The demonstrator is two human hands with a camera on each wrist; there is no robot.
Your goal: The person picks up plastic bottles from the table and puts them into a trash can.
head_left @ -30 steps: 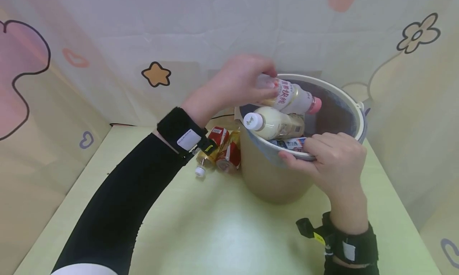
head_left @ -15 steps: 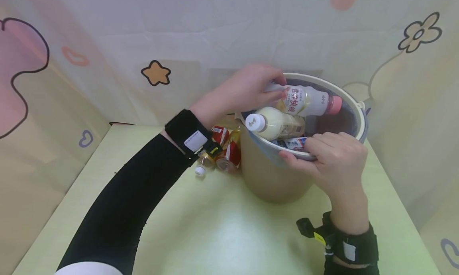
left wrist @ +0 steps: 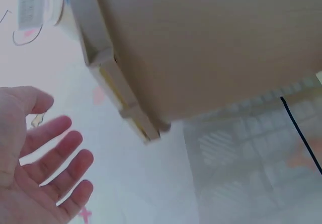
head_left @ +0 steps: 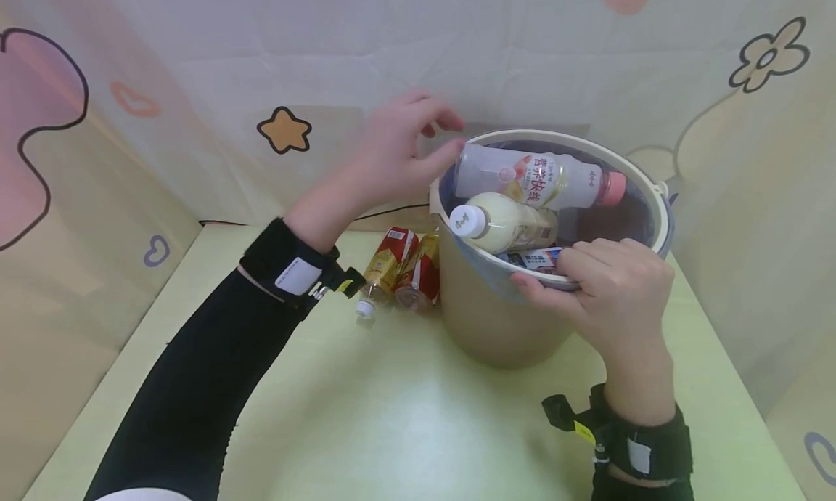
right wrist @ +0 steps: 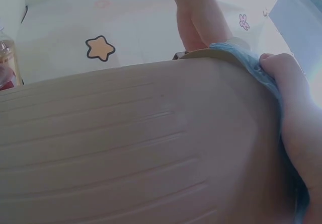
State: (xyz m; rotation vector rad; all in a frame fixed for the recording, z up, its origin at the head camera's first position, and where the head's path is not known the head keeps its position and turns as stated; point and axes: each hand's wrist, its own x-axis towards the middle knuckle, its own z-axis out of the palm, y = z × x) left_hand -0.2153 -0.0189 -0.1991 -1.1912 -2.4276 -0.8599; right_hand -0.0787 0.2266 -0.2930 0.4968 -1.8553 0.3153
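Note:
A beige bucket (head_left: 503, 334) with a white rim and a bluish liner stands on the table. Across its mouth lies a pink-capped drink bottle (head_left: 568, 180), and in front of it a white-capped bottle of pale liquid (head_left: 516, 225). A printed package (head_left: 535, 259) shows just inside the near rim. My right hand (head_left: 607, 290) grips that rim, thumb outside over the liner (right wrist: 251, 65). At the left rim my left hand (head_left: 398, 149) hovers with fingers spread and nothing in them, fingertips near the pink-capped bottle's base; the left wrist view shows its palm (left wrist: 35, 168) beside the bucket wall.
Left of the bucket, two bottles with red and yellow labels lie on the table: a white-capped one (head_left: 385, 265) and another (head_left: 421, 272) against the bucket. A patterned curtain (head_left: 313, 65) hangs behind, and a dark cord (head_left: 398, 210) runs along the back.
My left hand lowers the pink-capped bottle rightward into the bucket's mouth, lets it go, and draws back left with fingers spread. My right hand keeps its grip on the rim.

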